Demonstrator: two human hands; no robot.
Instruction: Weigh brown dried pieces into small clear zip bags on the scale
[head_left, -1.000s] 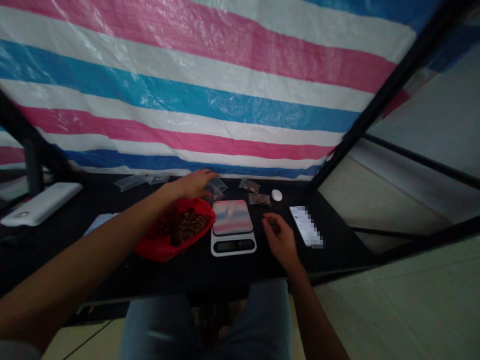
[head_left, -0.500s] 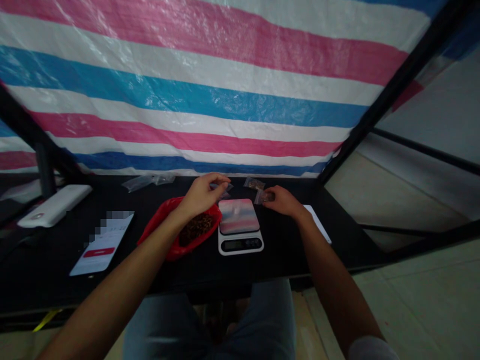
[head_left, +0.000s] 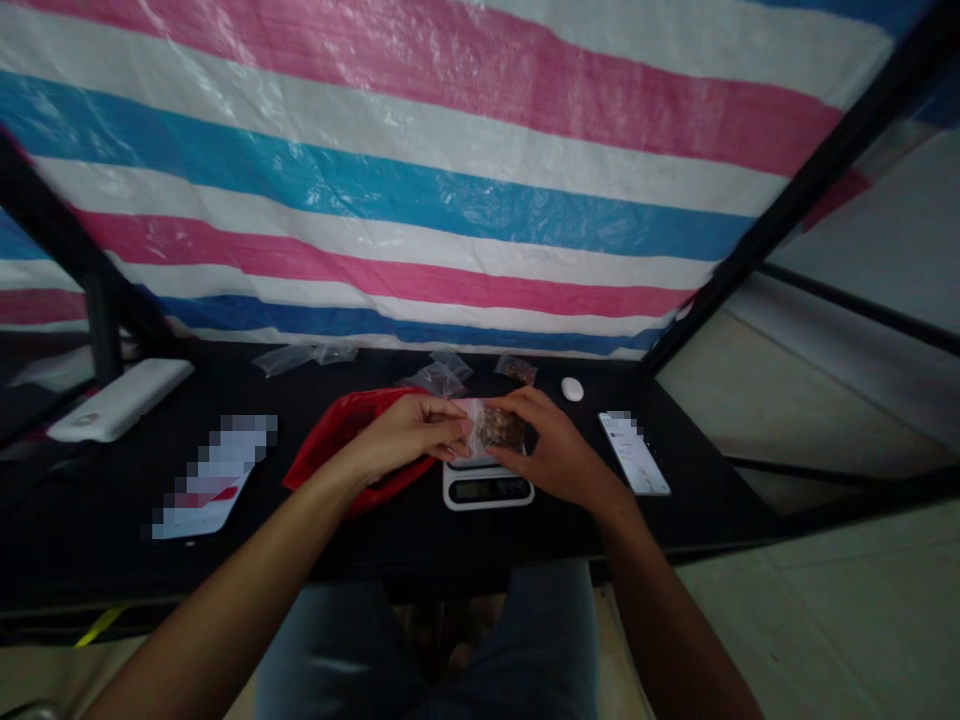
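Both hands hold one small clear zip bag (head_left: 501, 426) filled with brownish dried bits, above the plate of a white digital kitchen scale (head_left: 489, 498). My left hand (head_left: 409, 432) is closed, its thumb and fingers pinching the bag's zip end. My right hand (head_left: 559, 445) grips the filled end between thumb and fingers. Under my left hand and wrist lies an open red plastic bag (head_left: 322, 450); its contents are mostly hidden now. Much of the scale's plate is covered by the hands and the zip bag.
Behind the scale lie empty clear zip bags (head_left: 442, 375), another filled zip bag (head_left: 517, 370) and a white oval object (head_left: 572, 389). Phones lie at left (head_left: 225, 480) and right (head_left: 637, 455). A white elongated device (head_left: 124, 400) sits far left. Striped sheeting (head_left: 450, 220) hangs behind the table.
My right hand has brought the filled zip bag left and nearer, over the scale. My left hand has come away from the empty bags and taken hold of the filled bag's zip end.
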